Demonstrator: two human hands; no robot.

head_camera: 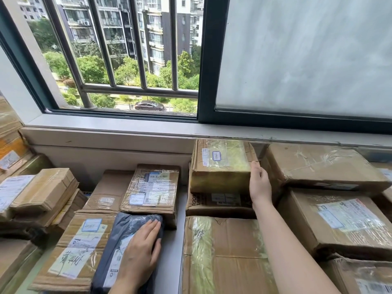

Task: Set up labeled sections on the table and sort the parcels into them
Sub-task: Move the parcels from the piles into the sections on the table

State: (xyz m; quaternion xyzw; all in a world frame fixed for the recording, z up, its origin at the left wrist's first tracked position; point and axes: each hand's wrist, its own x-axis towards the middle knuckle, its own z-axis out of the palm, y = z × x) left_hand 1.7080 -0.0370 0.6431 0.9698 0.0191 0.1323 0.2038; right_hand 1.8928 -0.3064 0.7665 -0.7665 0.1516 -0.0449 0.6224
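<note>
- L hand: I read it as flat, fingers straight, pressing down on grey mailer bag; no grip.
- R hand: fingers straight, laid against R side of taped box; not curled round it.
- Taped box sits atop 1 lower box, just left of R hand.
- Labelled carton left of L hand; bag overlaps its edge.
- Big carton lies btwn the 2 hands.

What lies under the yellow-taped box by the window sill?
A brown cardboard box with white labels on its front; its top is covered by the yellow-taped box.
</note>
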